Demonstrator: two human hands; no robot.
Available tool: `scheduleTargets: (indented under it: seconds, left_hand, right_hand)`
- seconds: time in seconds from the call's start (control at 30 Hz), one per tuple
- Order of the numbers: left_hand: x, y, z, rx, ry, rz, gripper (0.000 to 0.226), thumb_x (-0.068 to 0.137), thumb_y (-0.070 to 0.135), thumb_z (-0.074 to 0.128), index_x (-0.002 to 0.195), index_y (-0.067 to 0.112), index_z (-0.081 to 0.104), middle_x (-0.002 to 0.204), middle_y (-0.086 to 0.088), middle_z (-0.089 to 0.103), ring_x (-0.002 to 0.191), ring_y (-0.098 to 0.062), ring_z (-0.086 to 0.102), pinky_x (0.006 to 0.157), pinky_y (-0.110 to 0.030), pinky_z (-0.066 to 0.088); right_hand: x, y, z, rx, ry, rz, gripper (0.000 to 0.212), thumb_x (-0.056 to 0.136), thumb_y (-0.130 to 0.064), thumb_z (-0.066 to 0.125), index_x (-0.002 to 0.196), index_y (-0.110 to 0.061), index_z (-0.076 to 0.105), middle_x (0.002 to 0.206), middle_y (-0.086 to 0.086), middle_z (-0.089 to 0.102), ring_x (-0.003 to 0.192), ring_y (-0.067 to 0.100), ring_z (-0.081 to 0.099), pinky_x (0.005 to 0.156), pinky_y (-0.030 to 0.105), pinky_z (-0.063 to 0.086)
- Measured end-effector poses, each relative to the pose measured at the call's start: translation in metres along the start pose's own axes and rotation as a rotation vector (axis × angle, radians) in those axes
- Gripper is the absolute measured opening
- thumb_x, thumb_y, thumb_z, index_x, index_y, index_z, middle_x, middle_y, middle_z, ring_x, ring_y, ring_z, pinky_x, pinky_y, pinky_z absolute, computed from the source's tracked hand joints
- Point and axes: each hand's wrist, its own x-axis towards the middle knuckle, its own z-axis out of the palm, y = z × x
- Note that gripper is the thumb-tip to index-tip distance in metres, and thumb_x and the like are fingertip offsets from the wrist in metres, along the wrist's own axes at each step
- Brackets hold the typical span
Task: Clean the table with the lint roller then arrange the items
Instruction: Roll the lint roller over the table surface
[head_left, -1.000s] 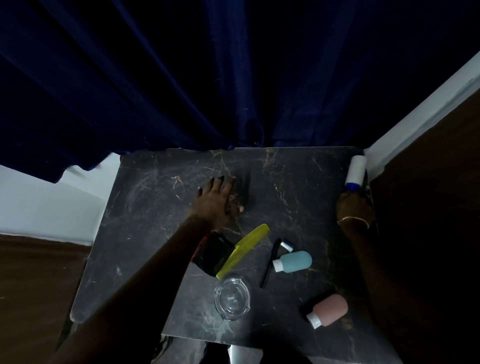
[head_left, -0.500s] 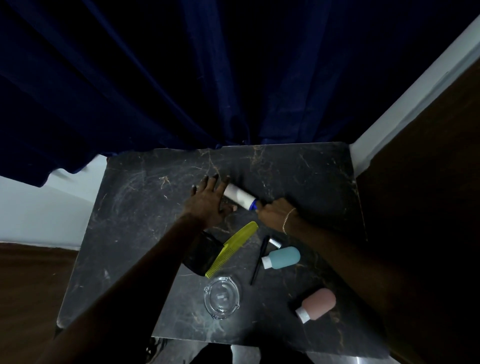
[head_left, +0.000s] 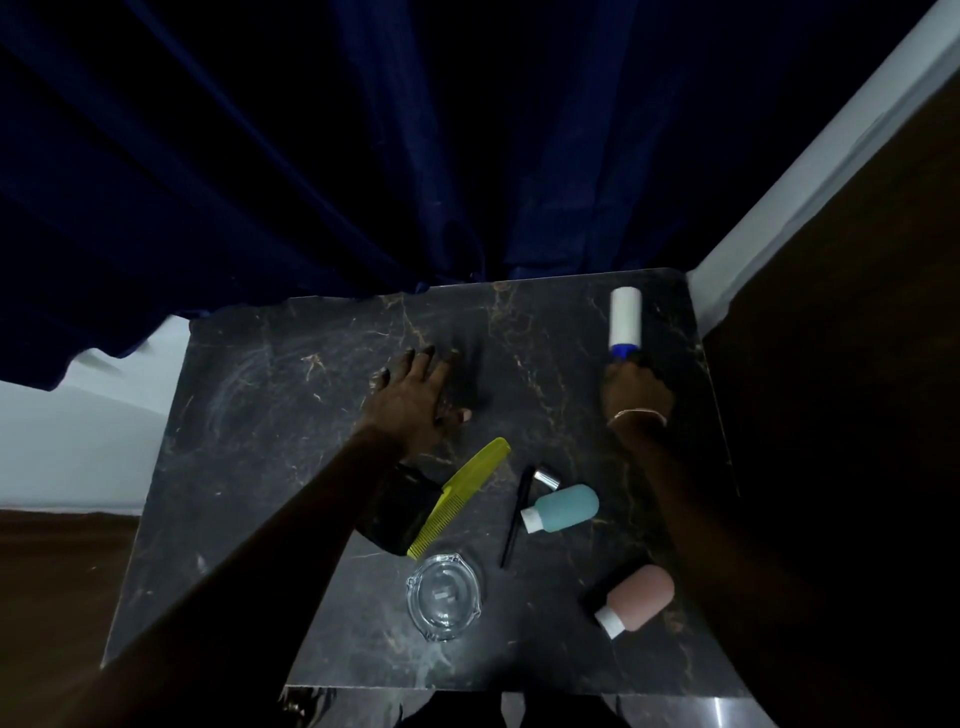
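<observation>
On the dark marble table (head_left: 270, 426), my right hand (head_left: 636, 392) grips the blue handle of the white lint roller (head_left: 625, 321), whose roll lies near the far right corner. My left hand (head_left: 415, 400) rests flat on the table's middle with fingers spread. Nearer to me lie a yellow comb (head_left: 460, 496), partly over a black object (head_left: 402, 512), a black pen-like stick (head_left: 516, 519), a small silver cap (head_left: 546, 477), a teal bottle (head_left: 561, 509), a pink bottle (head_left: 636, 600) and a clear glass dish (head_left: 444, 597).
A dark blue curtain (head_left: 415, 156) hangs behind the table's far edge. A white wall strip (head_left: 810, 156) and a dark brown panel (head_left: 857, 364) border the right side. Brown floor (head_left: 52, 597) shows at the left.
My right hand has swept the lint roller from beside my left hand at the table's middle out to the far right corner. The left hand has stayed flat in place.
</observation>
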Motion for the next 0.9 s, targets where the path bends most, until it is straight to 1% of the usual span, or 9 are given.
scheduleTargets:
  seconds: [0.17,0.27,0.37,0.5,0.63,0.7,0.77,0.83,0.9]
  left_hand:
    - [0.011,0.007,-0.008,0.002,-0.014,0.026,0.095,0.091,0.077,0.042,0.162,0.032,-0.001,0.172,-0.008,0.003,0.158,-0.035,0.005,0.126,-0.059,0.016]
    - [0.019,0.009,-0.013,-0.023,0.002,0.047,0.094,0.092,0.075,0.044,0.163,0.033,-0.002,0.172,-0.007,0.004,0.158,-0.034,0.007,0.126,-0.058,0.015]
    - [0.027,0.006,-0.016,-0.018,-0.02,0.068,0.095,0.092,0.074,0.045,0.163,0.031,-0.002,0.172,-0.008,0.003,0.158,-0.034,0.005,0.127,-0.058,0.013]
    - [0.041,-0.002,-0.014,-0.009,-0.031,0.095,0.096,0.091,0.074,0.047,0.163,0.031,0.0,0.171,-0.009,0.006,0.158,-0.035,0.006,0.126,-0.059,0.014]
    - [0.05,-0.01,-0.006,0.02,0.03,0.138,0.094,0.091,0.06,0.057,0.161,0.034,0.0,0.168,-0.011,0.018,0.155,-0.038,0.017,0.122,-0.061,0.025]
    - [0.053,-0.013,-0.001,0.021,0.026,0.144,0.094,0.09,0.046,0.064,0.161,0.034,0.003,0.166,-0.011,0.022,0.154,-0.039,0.021,0.12,-0.063,0.028]
    - [0.055,-0.017,0.003,0.032,0.005,0.141,0.095,0.087,0.034,0.067,0.16,0.033,0.005,0.163,-0.012,0.024,0.152,-0.04,0.023,0.118,-0.063,0.031]
    - [0.056,-0.021,0.006,0.039,-0.012,0.146,0.098,0.085,0.03,0.068,0.16,0.033,0.005,0.162,-0.011,0.024,0.151,-0.039,0.025,0.117,-0.061,0.034]
    - [0.058,-0.021,0.009,0.033,-0.015,0.173,0.094,0.086,0.032,0.069,0.159,0.031,0.01,0.161,-0.01,0.024,0.149,-0.038,0.027,0.115,-0.058,0.038]
  right_hand:
    - [0.005,0.04,-0.002,-0.039,0.05,0.091,0.045,0.105,-0.031,0.035,0.116,0.004,0.062,0.106,0.024,0.07,0.097,0.04,0.068,0.078,0.044,0.052]
    - [0.006,0.039,-0.002,-0.084,0.038,0.044,0.044,0.105,-0.031,0.034,0.118,0.003,0.061,0.11,0.023,0.069,0.101,0.04,0.067,0.079,0.044,0.052]
    - [0.0,0.015,-0.002,-0.141,-0.017,-0.076,0.041,0.104,-0.034,0.037,0.117,-0.003,0.061,0.108,0.018,0.071,0.1,0.037,0.069,0.08,0.041,0.052]
    - [-0.016,-0.024,0.008,-0.295,-0.085,-0.38,0.039,0.103,-0.032,0.037,0.128,-0.006,0.05,0.105,0.014,0.074,0.096,0.035,0.072,0.079,0.041,0.054]
    - [-0.046,-0.053,0.016,-0.429,-0.062,-0.605,0.034,0.093,-0.04,0.061,0.107,-0.011,0.067,0.076,0.01,0.076,0.068,0.028,0.075,0.062,0.033,0.059]
    - [-0.055,-0.062,0.027,-0.395,-0.096,-0.744,0.033,0.099,-0.04,0.049,0.115,-0.013,0.062,0.088,0.012,0.076,0.079,0.033,0.074,0.07,0.037,0.057]
    - [-0.059,-0.066,0.032,-0.353,-0.176,-0.778,0.038,0.103,-0.041,0.035,0.125,-0.016,0.053,0.103,0.014,0.074,0.093,0.036,0.071,0.079,0.04,0.053]
    - [-0.059,-0.068,0.029,-0.25,-0.193,-0.75,0.04,0.102,-0.045,0.035,0.125,-0.019,0.054,0.104,0.014,0.073,0.094,0.036,0.07,0.08,0.039,0.051]
    - [-0.062,-0.071,0.018,-0.109,-0.242,-0.675,0.038,0.099,-0.046,0.041,0.118,-0.019,0.06,0.105,0.015,0.072,0.095,0.037,0.067,0.082,0.038,0.049]
